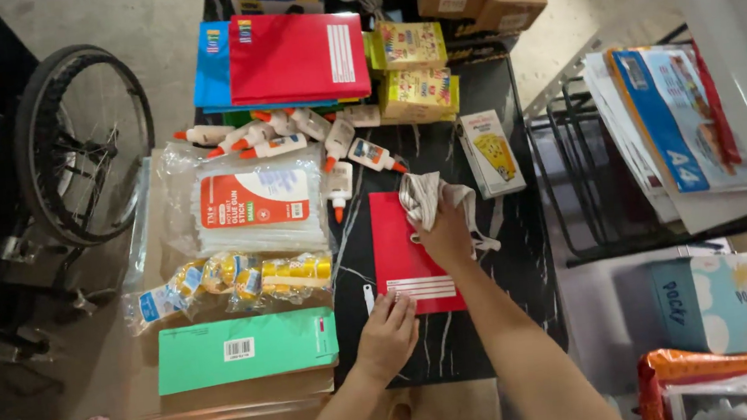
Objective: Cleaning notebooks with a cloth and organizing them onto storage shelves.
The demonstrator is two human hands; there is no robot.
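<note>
Light's even and soft over my table [503, 225], no harsh shadows; edges warp a bit, upper right looks washed out.

A black marble-patterned tabletop [496, 253] carries a red notebook [410, 252], scattered glue bottles [294, 140], a bag of glue sticks [255, 208], a green packet [245, 350], stacked red and blue notebooks [286, 59] and yellow boxes [415, 69].

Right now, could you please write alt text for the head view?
A person's right hand presses a crumpled cloth onto a red notebook on a black marbled table, while the left hand steadies the notebook's near edge. Glue bottles, packets and more notebooks lie around.
</note>
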